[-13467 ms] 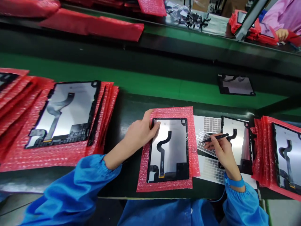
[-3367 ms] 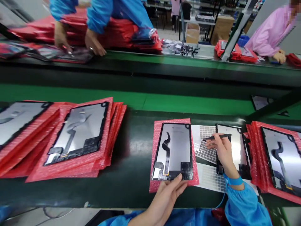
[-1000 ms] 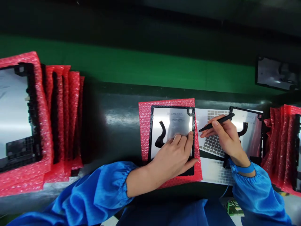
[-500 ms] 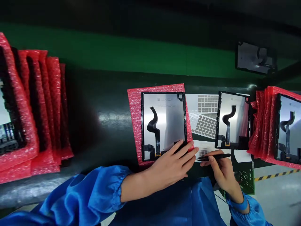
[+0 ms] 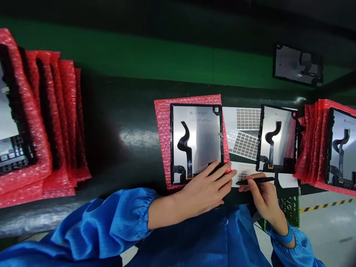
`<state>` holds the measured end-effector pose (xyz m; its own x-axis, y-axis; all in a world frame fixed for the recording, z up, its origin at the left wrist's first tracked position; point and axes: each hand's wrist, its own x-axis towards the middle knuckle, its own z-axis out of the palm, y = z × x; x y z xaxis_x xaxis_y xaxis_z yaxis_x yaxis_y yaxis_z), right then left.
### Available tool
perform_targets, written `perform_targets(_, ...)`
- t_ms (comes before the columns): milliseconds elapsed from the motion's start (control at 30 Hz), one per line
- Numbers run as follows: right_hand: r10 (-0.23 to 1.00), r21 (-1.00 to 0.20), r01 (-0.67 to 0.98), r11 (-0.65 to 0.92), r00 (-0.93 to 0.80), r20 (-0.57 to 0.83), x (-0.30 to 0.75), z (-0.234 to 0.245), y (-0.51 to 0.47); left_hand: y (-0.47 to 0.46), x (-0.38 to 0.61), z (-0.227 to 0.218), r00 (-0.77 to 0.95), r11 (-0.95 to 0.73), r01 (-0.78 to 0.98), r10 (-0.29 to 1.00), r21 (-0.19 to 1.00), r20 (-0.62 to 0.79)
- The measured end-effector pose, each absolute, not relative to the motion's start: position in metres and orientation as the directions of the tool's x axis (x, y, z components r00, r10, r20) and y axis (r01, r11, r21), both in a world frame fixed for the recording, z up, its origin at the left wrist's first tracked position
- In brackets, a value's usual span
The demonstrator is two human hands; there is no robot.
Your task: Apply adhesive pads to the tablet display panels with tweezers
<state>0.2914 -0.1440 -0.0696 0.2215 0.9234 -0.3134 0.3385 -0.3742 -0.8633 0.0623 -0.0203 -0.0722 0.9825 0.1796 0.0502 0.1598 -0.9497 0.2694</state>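
A tablet display panel (image 5: 205,144), its silver back facing up with a black flex cable (image 5: 184,142), lies on a red bubble-wrap sheet (image 5: 163,129) before me. My left hand (image 5: 204,191) rests flat over the panel's lower right corner, fingers stretched out and covering that corner. Just right of it, my right hand (image 5: 261,194) is closed in a pinch round slim black tweezers (image 5: 257,180). Their tip points left, over a white sheet with small grey squares (image 5: 243,174). Whether the tip touches the sheet or holds anything is too small to tell.
Sheets of grey square stickers (image 5: 244,144) lie beside a second display panel (image 5: 278,144). Stacks of panels in red bubble wrap stand at left (image 5: 65,122) and right (image 5: 313,144). Another panel (image 5: 297,65) lies at the back. A green crate (image 5: 291,211) sits below the table edge.
The view has shifted slightly. My left hand stays on the panel, and my right hand keeps the tweezers near the small sheet, their angle a little flatter.
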Motion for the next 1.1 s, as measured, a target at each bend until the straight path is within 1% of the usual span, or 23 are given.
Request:
perform_targets(100,0.909,-0.873,0.271,-0.405,0.220,-0.354,0.292,-0.069,-0.143,-0.020,0.063,-0.071,0.985,-0.945,0.151,0.169,0.289,0.039)
perform_targets(233,0.884,-0.904,0.052,-0.424,0.240,-0.401,0.296,-0.066,-0.140,-0.013,0.063,-0.068,0.985,-0.936,0.138,0.163,0.325,0.052)
perform_targets(300,0.881,-0.915,-0.038,-0.403,0.254,-0.399,0.299,-0.060,-0.131,-0.008,0.062,-0.063,0.980,-0.926,0.133,0.175,0.354,0.090)
perform_targets(367,0.894,-0.930,-0.071,-0.360,0.260,-0.366,0.302,-0.051,-0.114,-0.002,0.059,-0.057,0.970,-0.920,0.120,0.189,0.373,0.154)
perform_targets(467,0.926,-0.960,-0.049,-0.276,0.253,-0.279,0.298,-0.038,-0.075,0.002,0.050,-0.047,0.943,-0.925,0.111,0.214,0.363,0.255)
perform_targets(533,0.942,-0.973,-0.026,-0.229,0.247,-0.228,0.283,-0.033,-0.042,0.004,0.042,-0.040,0.926,-0.921,0.165,0.268,0.352,0.267)
perform_targets(600,0.951,-0.977,0.001,-0.215,0.226,-0.210,0.260,-0.031,-0.008,0.005,0.035,-0.036,0.907,-0.904,0.275,0.357,0.327,0.224)
perform_targets(667,0.959,-0.973,0.029,-0.227,0.180,-0.219,0.233,-0.033,0.022,0.009,0.027,-0.035,0.880,-0.877,0.395,0.447,0.274,0.161)
perform_targets(767,0.962,-0.966,0.029,-0.257,0.102,-0.253,0.196,-0.042,0.053,0.017,0.017,-0.039,0.845,-0.838,0.510,0.530,0.193,0.069)
perform_targets(833,0.960,-0.962,0.031,-0.272,0.080,-0.268,0.182,-0.051,0.065,0.023,0.013,-0.047,0.836,-0.826,0.536,0.548,0.175,0.026)
perform_targets(1000,0.953,-0.948,0.112,-0.299,0.076,-0.292,0.178,-0.072,0.074,0.035,0.013,-0.065,0.838,-0.818,0.542,0.544,0.190,-0.046)
perform_targets(1100,0.945,-0.938,0.128,-0.323,0.090,-0.313,0.181,-0.076,0.075,0.041,0.014,-0.067,0.840,-0.820,0.533,0.542,0.210,-0.016)
